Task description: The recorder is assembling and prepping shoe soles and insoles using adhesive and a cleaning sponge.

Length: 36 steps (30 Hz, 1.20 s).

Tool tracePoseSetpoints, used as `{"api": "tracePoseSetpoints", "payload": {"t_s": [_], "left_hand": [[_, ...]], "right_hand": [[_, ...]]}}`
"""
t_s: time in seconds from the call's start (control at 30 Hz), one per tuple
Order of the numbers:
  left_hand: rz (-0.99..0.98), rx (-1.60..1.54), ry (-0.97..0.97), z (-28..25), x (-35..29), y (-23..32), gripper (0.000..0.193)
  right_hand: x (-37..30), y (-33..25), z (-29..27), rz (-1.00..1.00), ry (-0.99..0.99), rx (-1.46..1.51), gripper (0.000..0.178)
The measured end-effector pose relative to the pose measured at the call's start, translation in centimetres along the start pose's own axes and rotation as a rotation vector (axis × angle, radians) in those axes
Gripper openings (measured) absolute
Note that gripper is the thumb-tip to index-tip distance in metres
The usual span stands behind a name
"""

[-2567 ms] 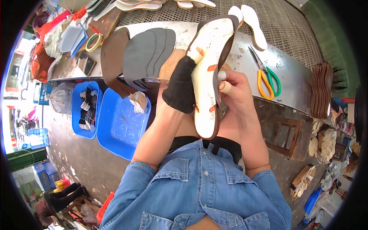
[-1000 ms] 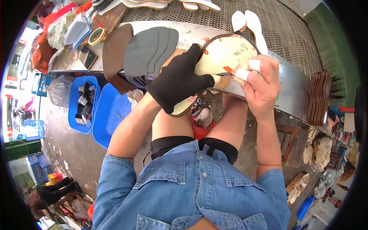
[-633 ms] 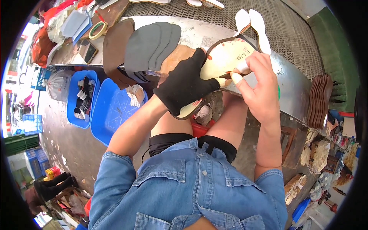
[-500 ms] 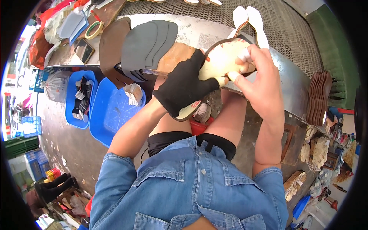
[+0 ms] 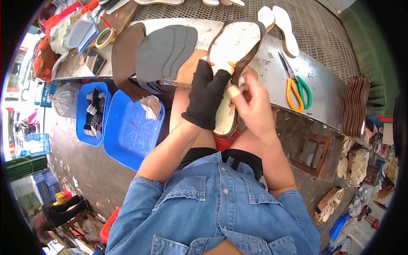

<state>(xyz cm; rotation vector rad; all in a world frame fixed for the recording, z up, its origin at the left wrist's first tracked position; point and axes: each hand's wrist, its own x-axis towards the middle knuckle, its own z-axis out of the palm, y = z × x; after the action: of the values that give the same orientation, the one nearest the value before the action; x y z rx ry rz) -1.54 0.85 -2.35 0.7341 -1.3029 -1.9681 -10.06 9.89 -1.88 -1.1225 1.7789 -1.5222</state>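
Note:
A cream shoe insole (image 5: pixel 236 40) edged with dark brown leather (image 5: pixel 245 61) points away from me, its wide end over the metal bench top. My left hand (image 5: pixel 206 95), in a black glove with bare fingertips, is closed around the insole's narrow middle from the left. The heel end shows below it, with red printing. At the insole's right edge my right hand (image 5: pixel 255 102) has its fingers bent together beside the leather margin. Pale wraps cover its thumb and a finger; exactly what they pinch is hard to see.
Scissors (image 5: pixel 295 87) with yellow and green handles lie on the bench's right. Grey leather pieces (image 5: pixel 159 53) and brown ones (image 5: pixel 125 51) are stacked left. White soles (image 5: pixel 284 32) rest on mesh behind. Blue bins (image 5: pixel 131 131) stand below left; curved brown strips (image 5: pixel 355 106) sit far right.
The insole has turned so its wide end points away. My right hand has moved from that end toward the middle, nearer me. The scissors on the bench are now uncovered.

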Motion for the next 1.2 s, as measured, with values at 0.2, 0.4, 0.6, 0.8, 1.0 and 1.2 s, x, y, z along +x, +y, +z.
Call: {"api": "tracePoseSetpoints", "payload": {"t_s": [0.2,0.4,0.6,0.8,1.0,1.2], "left_hand": [[-0.116,-0.361,-0.200,-1.1,1.4,1.3,0.042],[-0.167,-0.501,-0.215,-0.3,1.8,1.4,0.047],[-0.114,-0.367,-0.174,0.1,0.2,1.4,0.042],[-0.060,-0.227,-0.127,1.8,-1.6,1.0,0.036],[-0.012,-0.124,-0.049,2.2,-1.8,0.8,0.036],[0.035,-0.282,-0.025,2.2,-0.9,1.5,0.039]], "right_hand": [[-0.4,1.2,-1.7,0.050,-0.159,0.188,0.019],[0.3,2.0,-2.1,-0.066,-0.056,0.163,0.017],[0.8,2.5,-4.4,0.027,-0.007,0.787,0.028],[2.2,0.5,-2.4,0.173,0.167,1.011,0.035],[2.8,1.2,-3.3,-0.084,0.177,0.078,0.026],[1.5,0.3,-1.9,-0.030,0.137,0.542,0.017]]}}
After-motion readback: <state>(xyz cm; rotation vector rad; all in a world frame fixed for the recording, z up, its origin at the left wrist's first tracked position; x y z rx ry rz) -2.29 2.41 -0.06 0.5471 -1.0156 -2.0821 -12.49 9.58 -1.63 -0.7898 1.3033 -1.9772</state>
